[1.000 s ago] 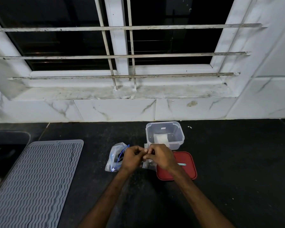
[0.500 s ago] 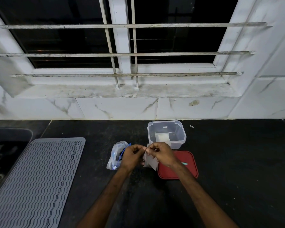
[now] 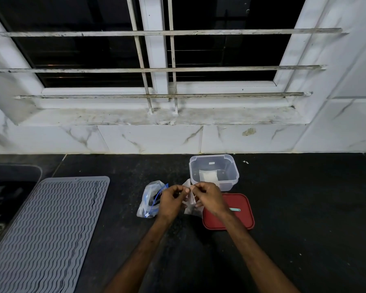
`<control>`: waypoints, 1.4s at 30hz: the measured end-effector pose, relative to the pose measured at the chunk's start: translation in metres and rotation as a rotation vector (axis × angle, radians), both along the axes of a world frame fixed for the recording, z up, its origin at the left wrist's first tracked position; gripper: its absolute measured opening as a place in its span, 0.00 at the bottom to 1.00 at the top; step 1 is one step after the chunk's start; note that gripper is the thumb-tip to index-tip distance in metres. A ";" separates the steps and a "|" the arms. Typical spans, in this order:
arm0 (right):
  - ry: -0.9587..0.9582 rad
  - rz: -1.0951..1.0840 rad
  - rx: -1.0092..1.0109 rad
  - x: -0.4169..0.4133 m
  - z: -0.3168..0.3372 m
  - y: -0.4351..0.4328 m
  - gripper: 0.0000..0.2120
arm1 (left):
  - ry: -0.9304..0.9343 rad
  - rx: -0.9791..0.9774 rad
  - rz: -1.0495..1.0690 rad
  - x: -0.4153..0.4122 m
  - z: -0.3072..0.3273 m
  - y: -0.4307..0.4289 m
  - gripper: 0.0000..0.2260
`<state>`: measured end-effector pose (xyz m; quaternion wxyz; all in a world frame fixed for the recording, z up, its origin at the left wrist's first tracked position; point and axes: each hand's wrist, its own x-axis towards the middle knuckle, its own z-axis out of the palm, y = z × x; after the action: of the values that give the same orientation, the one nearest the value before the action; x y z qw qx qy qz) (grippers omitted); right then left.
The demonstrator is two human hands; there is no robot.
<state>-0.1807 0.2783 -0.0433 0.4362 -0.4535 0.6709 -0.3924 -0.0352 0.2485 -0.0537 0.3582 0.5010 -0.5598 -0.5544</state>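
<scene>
Black stone countertop (image 3: 304,208) runs below a barred window (image 3: 156,32) set in white marble-look tiles, with a dark sink (image 3: 9,187) at the far left and a grey ribbed drying mat (image 3: 47,229) beside it.

Over the middle of the counter, the left hand (image 3: 170,200) and the right hand (image 3: 209,199) meet knuckle to knuckle. Each pinches the top edge of a small clear pouch (image 3: 190,208) between thumb and curled fingers. The pouch hangs between them, held up off the counter, just in front of a clear plastic container (image 3: 235,180). A white packet (image 3: 208,176) already lies in that container. The container's red lid (image 3: 241,220) lies flat under the right wrist. A blue-zippered plastic bag (image 3: 149,199) sits crumpled behind the left hand.

The step looks like work on the pouch's mouth. Whether it is being pulled open or pressed closed I cannot tell, since the fingers cover the seam.

To do it well, the two pinches should stay close together on the seam itself, not on the loose film below, so that the force goes into the closure and the plastic does not stretch. The pouch is best kept upright with its mouth on top, so nothing inside can slip out. It should also stay over the bare counter, clear of the lid. Film this thin will likely crumple and slide between the fingertips, so short, firm moves along the edge should work better than one long pull. The open container is near enough that the pouch can go straight in without either hand changing its hold.
</scene>
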 end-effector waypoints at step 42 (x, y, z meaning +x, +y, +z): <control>0.630 0.393 0.074 0.005 0.043 -0.026 0.18 | -0.240 -0.272 0.053 0.009 0.012 -0.025 0.07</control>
<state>-0.1759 0.2518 -0.0007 0.2918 -0.6561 0.6860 -0.1177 -0.0260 0.2230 -0.0416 0.3677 0.5250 -0.6551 -0.4001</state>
